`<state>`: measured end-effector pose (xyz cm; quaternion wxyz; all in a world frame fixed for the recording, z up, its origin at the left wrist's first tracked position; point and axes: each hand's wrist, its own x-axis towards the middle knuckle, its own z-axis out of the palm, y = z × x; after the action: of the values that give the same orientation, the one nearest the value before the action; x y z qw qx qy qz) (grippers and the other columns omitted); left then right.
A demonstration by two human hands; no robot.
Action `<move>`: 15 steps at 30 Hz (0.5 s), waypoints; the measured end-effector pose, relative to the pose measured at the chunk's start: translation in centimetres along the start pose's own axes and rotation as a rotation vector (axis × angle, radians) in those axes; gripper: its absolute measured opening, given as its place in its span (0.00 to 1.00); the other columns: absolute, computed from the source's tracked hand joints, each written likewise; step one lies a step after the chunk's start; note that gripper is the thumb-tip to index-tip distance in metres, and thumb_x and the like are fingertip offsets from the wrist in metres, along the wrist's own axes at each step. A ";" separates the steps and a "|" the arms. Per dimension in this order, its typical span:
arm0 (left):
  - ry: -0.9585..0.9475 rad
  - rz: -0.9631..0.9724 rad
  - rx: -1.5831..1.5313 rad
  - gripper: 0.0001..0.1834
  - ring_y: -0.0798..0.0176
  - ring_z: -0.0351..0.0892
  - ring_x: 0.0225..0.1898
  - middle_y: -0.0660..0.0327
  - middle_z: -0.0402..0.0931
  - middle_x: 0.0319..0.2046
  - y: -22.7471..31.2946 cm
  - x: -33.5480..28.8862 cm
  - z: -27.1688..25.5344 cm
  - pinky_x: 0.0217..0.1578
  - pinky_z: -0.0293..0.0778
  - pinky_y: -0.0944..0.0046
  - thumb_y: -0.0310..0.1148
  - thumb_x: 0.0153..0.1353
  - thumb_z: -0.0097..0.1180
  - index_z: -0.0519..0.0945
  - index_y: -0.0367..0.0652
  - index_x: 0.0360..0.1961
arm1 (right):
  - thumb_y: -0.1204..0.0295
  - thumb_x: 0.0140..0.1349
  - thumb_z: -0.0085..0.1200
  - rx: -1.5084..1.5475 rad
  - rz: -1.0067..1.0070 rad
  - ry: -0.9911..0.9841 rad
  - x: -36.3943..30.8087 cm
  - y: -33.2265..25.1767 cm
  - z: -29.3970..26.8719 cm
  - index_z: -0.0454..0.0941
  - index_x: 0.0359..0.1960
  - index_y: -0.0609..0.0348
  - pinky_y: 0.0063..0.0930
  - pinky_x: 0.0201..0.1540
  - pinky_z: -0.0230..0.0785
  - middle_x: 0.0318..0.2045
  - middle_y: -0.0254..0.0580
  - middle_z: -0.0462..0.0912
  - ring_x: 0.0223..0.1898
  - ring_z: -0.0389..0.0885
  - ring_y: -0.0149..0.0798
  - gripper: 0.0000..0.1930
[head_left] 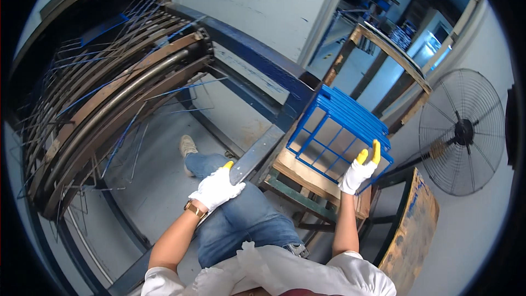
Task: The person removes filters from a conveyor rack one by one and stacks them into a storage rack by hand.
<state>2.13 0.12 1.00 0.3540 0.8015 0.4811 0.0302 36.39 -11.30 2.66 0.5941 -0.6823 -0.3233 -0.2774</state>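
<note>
My left hand (217,189), in a white glove with yellow fingertips, is closed over a blue-grey metal beam (256,152) beside my thigh. My right hand (360,175), gloved the same way, is raised with its fingers stretched out and apart. It is at the near right corner of a stack of blue wire racks (350,111), holding nothing; whether it touches them I cannot tell. The racks stand close together on a wooden board (307,174) over a green-edged frame.
At left, a long curved-looking rack (118,85) bristles with bent wires. A large wire-caged fan (464,131) is at the right, above a worn wooden panel (412,235). An upright wooden frame (392,49) stands behind the racks. My shoe (188,146) is on the grey floor.
</note>
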 end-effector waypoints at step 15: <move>-0.013 0.051 -0.034 0.44 0.44 0.76 0.50 0.41 0.75 0.48 0.2 0.0 -0.1 0.51 0.71 0.54 0.58 0.51 0.55 0.64 0.39 0.63 | 0.39 0.57 0.48 -0.439 -0.284 -1.201 9.6 -16.9 21.7 0.67 0.59 0.63 0.42 0.51 0.71 0.48 0.56 0.79 0.49 0.79 0.55 0.40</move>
<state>2.22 0.07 1.18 0.3699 0.8076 0.4574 0.0424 29.38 12.65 17.63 0.1146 -0.7746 -0.6217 0.0167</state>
